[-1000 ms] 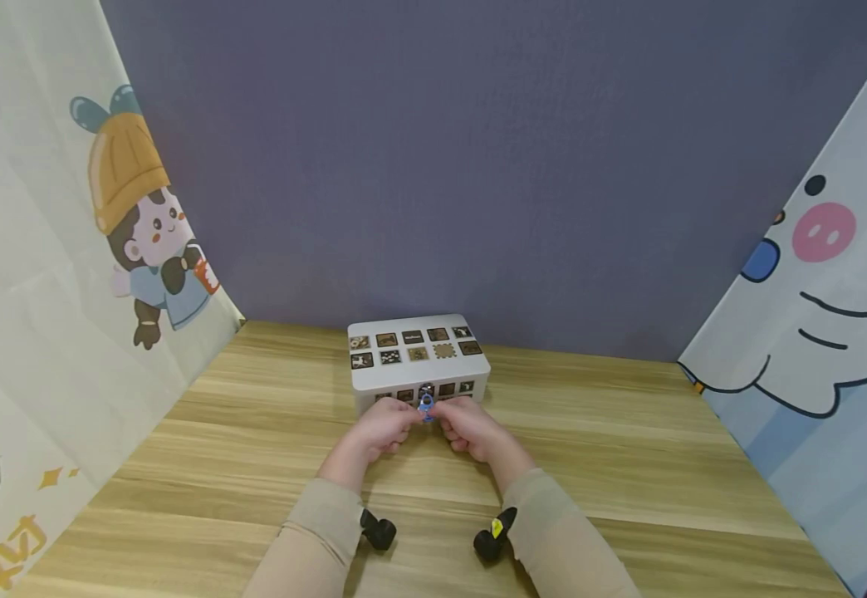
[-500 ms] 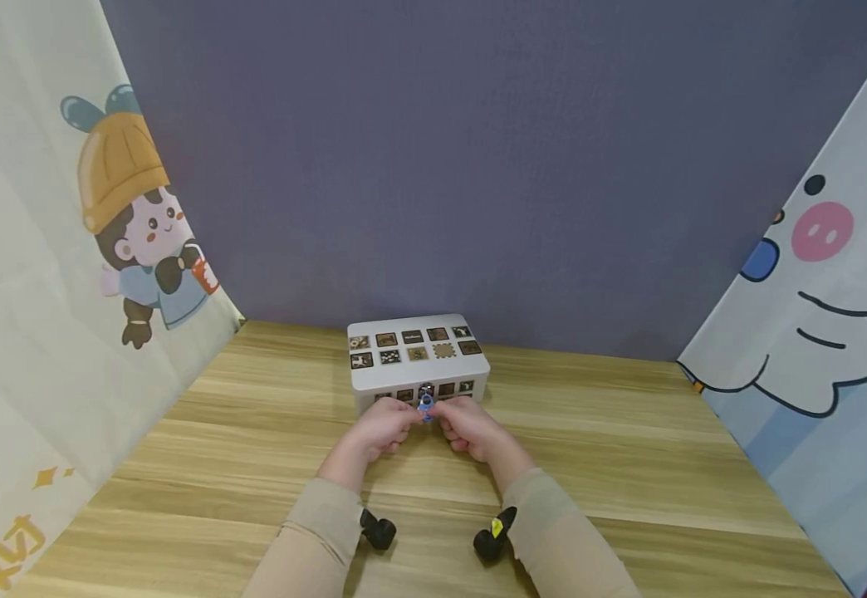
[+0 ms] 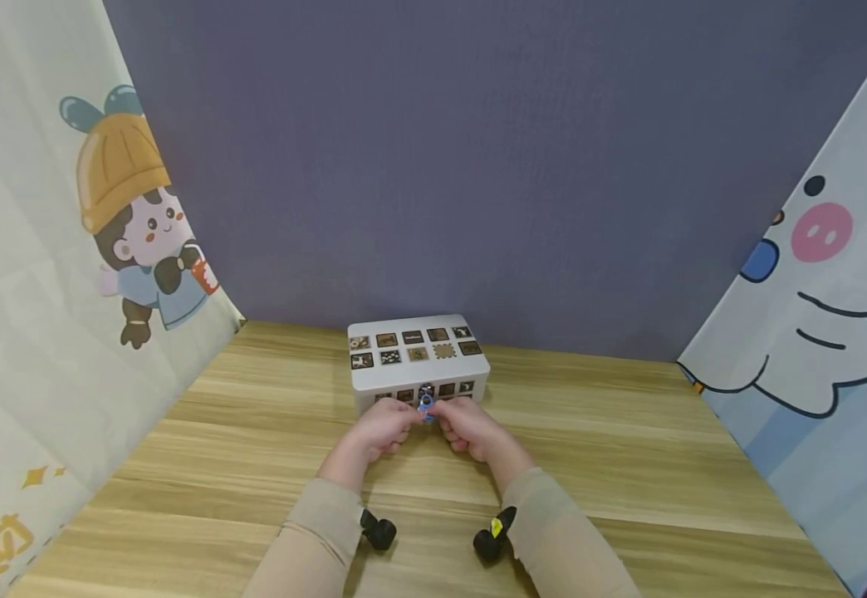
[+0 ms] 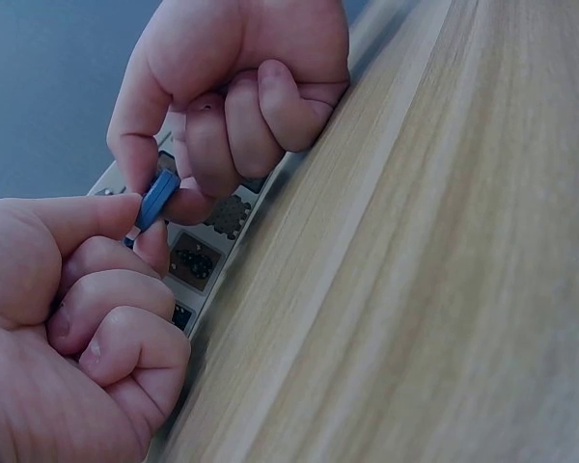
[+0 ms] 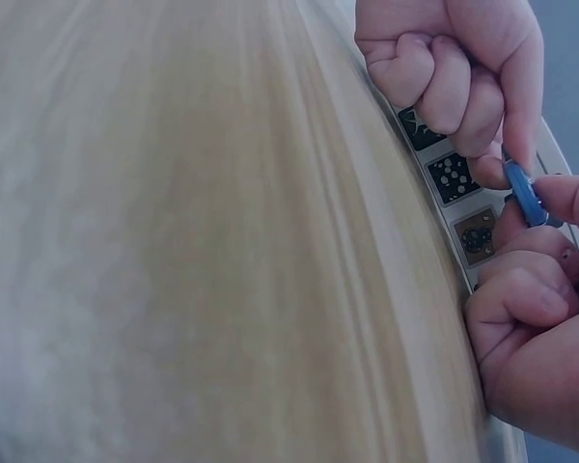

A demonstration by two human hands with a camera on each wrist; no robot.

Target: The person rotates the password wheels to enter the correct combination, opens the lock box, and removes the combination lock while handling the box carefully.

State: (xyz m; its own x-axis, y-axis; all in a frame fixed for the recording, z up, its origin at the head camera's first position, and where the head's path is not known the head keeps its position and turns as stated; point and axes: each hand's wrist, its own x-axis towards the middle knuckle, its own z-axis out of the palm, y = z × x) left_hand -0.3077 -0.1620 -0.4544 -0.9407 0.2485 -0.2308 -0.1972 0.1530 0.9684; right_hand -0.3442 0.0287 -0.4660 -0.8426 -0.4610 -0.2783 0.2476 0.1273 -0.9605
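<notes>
L hand [image 3: 387, 425] and R hand [image 3: 471, 425] meet at a small blue lock [image 4: 157, 199], each pinching it btwn thumb & index finger, L hand from its left side, R hand from its right; the other 3 fingers of each are folded in twd the palm. The blue lock is at the front of a white box [image 3: 416, 371], approx. mid-width, just below a metal clasp [image 3: 426, 389]; whether its loop runs thru the clasp can't be told, too small. The white box rests closed on a wood-grain table [image 3: 598, 448], nr the far edge, w/ 10 square-ish pics [image 3: 413, 337] on top in 2 rows of 5, plus more along the front, partly hidden by the hands. Beige sleeves [image 3: 306, 540] reach in from the bottom of the head view, w/ a black wrist mount [image 3: 379, 533] at the L cuff and a 2nd black device [image 3: 489, 546] w/ a yellow tag [image 3: 497, 526] at the R cuff. Behind the white box stands a plain dark blue-gray panel [image 3: 508, 166]. On the left hangs a pale sheet [image 3: 15, 249] w/ a cartoon figure [image 3: 153, 241] in an orange hat; on the right, a white-and-blue sheet [image 3: 852, 349] w/ a pink cartoon snout [image 3: 822, 232]. Both wrist views show the blue lock tilted btwn the fingertips.
</notes>
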